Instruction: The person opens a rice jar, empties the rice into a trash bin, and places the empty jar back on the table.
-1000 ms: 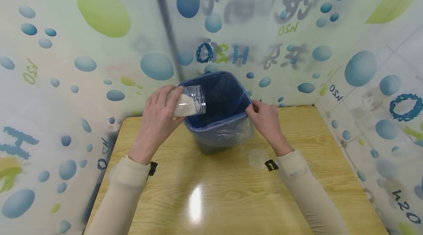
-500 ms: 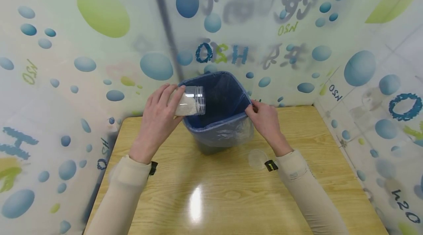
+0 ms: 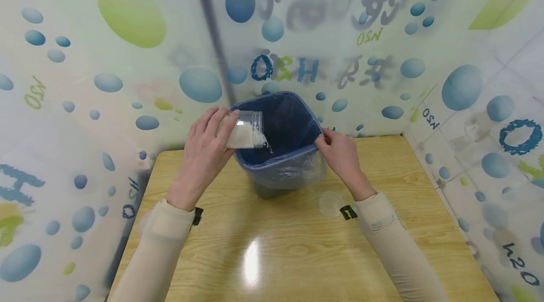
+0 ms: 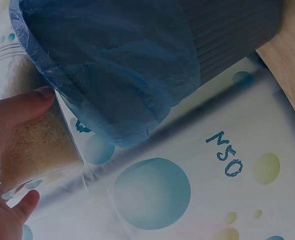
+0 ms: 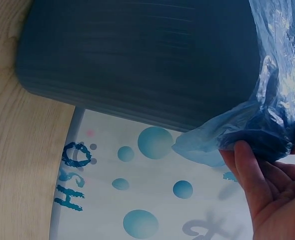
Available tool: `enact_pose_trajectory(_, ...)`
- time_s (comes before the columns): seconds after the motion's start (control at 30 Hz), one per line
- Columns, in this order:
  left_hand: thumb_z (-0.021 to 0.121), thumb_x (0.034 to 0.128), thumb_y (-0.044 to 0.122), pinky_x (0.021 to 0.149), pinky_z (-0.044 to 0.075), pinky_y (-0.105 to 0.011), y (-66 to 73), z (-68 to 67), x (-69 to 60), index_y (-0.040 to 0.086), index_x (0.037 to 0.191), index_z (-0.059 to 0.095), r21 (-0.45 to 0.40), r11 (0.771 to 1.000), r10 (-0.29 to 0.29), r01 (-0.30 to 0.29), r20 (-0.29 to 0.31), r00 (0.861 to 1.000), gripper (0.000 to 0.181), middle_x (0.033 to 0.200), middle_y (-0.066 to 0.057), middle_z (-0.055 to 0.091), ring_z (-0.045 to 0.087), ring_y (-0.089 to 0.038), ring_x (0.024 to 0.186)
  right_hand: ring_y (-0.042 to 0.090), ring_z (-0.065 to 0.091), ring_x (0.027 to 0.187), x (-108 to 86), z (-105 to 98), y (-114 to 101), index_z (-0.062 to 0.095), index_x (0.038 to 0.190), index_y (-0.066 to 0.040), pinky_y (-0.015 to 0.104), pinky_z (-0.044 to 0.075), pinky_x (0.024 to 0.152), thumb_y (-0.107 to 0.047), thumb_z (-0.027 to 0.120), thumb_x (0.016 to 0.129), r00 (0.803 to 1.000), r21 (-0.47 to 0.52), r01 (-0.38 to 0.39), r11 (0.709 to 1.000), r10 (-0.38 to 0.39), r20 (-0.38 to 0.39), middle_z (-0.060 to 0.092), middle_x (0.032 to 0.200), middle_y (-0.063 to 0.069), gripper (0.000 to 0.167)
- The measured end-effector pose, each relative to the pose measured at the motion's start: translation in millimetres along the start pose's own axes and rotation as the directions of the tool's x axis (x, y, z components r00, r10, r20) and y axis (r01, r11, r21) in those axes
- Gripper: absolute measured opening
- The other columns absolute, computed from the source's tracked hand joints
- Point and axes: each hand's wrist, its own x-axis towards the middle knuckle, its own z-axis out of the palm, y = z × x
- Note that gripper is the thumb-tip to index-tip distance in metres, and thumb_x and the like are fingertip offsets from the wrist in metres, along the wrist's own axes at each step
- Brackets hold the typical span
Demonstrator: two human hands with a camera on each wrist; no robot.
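My left hand (image 3: 206, 151) grips a clear plastic jar (image 3: 244, 130), tipped on its side with its mouth over the bin's opening. White grains (image 3: 267, 144) spill from the jar's mouth into the bin. In the left wrist view the grains (image 4: 40, 142) show through the jar wall. A trash bin (image 5: 122, 60), dark with ribbed sides, stands on the table, lined with a blue plastic bag (image 3: 289, 153) folded over its rim. My right hand (image 3: 342, 155) pinches the bag and rim at the right corner. The bin's bottom is too dark to make out.
A clear round lid (image 3: 331, 204) lies on the wooden table (image 3: 293, 250), near the right wrist. Behind the bin rises a wall (image 3: 161, 56) covered in a bubble-print sheet, and a similar one (image 3: 480, 160) stands at the right.
Grains now fall from the jar's mouth, where none were falling earlier. The jar has shifted only slightly. The right hand keeps its hold on the rim.
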Motion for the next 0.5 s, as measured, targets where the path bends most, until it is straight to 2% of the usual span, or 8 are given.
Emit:
enact_pose_trajectory(0.1,0.095,0.0719,0.009,0.106,0.045,-0.058,-0.4,0.7,0.0,0.007,0.148,0.049,0.007,1.0,0.007,-0.007,-0.003,1.0,0.089,0.145,-0.021,0.052,0.045,-0.041,0.138,0.019,0.038,0.053,-0.2,-0.1,0.1,0.058,0.074,-0.012,0.034,0.027,0.055,-0.02,0.053,0.098,1.0,0.0,0.007,1.0,-0.007,-0.003,0.042,0.058,-0.002,0.026)
enact_pose_trajectory(0.5,0.09,0.0767,0.004,0.108,0.043,-0.058,-0.3,1.1,-0.1,0.009,0.15,0.049,0.014,0.999,0.031,-0.031,-0.019,0.999,0.083,0.145,-0.02,0.052,0.043,-0.04,0.141,0.016,0.028,0.049,-0.8,0.5,1.7,0.044,0.067,-0.016,0.032,0.023,0.053,-0.016,0.051,0.096,0.999,0.018,0.034,0.999,-0.034,-0.007,0.034,0.055,-0.004,0.03)
